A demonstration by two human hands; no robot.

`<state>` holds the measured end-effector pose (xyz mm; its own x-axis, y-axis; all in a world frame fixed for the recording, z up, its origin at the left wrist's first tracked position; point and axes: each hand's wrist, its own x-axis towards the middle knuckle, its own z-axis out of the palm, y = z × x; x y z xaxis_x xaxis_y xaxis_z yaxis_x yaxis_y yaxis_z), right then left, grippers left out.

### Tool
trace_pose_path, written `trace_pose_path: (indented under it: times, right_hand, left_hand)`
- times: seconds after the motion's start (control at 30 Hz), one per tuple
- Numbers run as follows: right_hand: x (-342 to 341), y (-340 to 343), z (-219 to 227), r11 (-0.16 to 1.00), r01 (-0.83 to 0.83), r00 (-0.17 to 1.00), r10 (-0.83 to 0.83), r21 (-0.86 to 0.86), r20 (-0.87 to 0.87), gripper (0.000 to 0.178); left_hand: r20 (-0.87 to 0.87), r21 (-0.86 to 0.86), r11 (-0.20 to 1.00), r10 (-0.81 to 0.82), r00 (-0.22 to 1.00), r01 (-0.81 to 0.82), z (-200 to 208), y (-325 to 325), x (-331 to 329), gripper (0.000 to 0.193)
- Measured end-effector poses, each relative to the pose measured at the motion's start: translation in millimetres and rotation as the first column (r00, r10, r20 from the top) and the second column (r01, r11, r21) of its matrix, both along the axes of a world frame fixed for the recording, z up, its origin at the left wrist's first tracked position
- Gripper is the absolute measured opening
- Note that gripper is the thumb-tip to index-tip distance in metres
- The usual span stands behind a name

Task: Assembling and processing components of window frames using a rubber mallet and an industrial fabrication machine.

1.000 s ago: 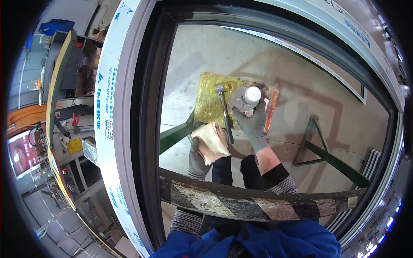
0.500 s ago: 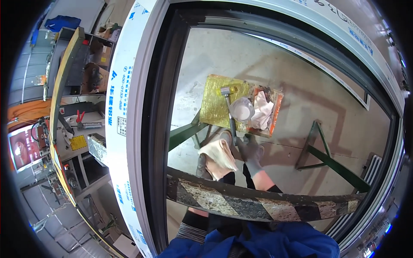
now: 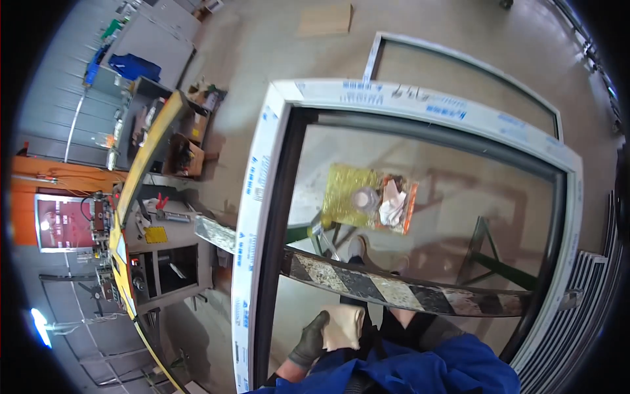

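Observation:
My left hand (image 3: 311, 339), in a dark glove, holds a folded beige cloth (image 3: 344, 326) close to my body, on the near side of the striped beam. Some bare skin of my right arm (image 3: 403, 318) seems to show just below that beam; its fingers cannot be made out. A hammer with a yellow-and-silver head (image 3: 319, 227) is by the green support at the left, its handle running down to the beam, where its lower end is hidden. Around all this stands a large frame (image 3: 254, 197), white film outside and black inside.
A black-and-white striped beam (image 3: 400, 291) crosses the frame. On the floor beyond lie a yellow mat (image 3: 338, 200), a translucent tub (image 3: 364, 199) and a crumpled white cloth (image 3: 393, 202). Green trestle legs (image 3: 499, 262) stand right; a cluttered workbench (image 3: 174, 233) stands left. Another frame (image 3: 459, 52) lies beyond.
The view has tilted up and shifted. My left hand has drawn the cloth back to the near side of the beam. The hammer has moved off the mat; my right hand no longer shows on it.

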<state>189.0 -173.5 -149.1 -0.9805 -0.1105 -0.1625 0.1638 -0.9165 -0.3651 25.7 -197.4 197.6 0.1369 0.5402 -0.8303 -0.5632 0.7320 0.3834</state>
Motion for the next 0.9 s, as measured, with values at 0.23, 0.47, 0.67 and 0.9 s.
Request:
trace_pose_path:
  times: [0.23, 0.47, 0.67, 0.9]
  right_hand:
    - [98.3, 41.0, 355.3, 0.126, -0.348, 0.936, -0.011, 0.929, 0.352, 0.036]
    - [177.4, 130.8, 531.2, 0.097, -0.072, 0.973, -0.213, 0.993, 0.091, 0.026]
    - [125.0, 302.5, 573.5, -0.300, -0.284, 0.444, -0.883, 0.911, -0.153, 0.014]
    - [95.4, 443.2, 517.9, -0.247, -0.471, 0.212, -0.964, 0.847, -0.163, 0.029]
  left_hand:
    - [-0.410, 0.401, 0.916, 0.150, 0.900, 0.030, 160.1, 69.7, -63.8, 0.048]
    - [-0.718, 0.689, 0.586, 0.468, 0.516, 0.427, 236.8, 288.9, -107.6, 0.048]
    - [-0.753, 0.144, 0.459, 0.626, -0.204, 0.876, 189.8, 449.3, -58.5, 0.044]
    - [-0.775, -0.021, 0.347, 0.586, -0.234, 0.938, 156.5, 450.0, -50.1, 0.051]
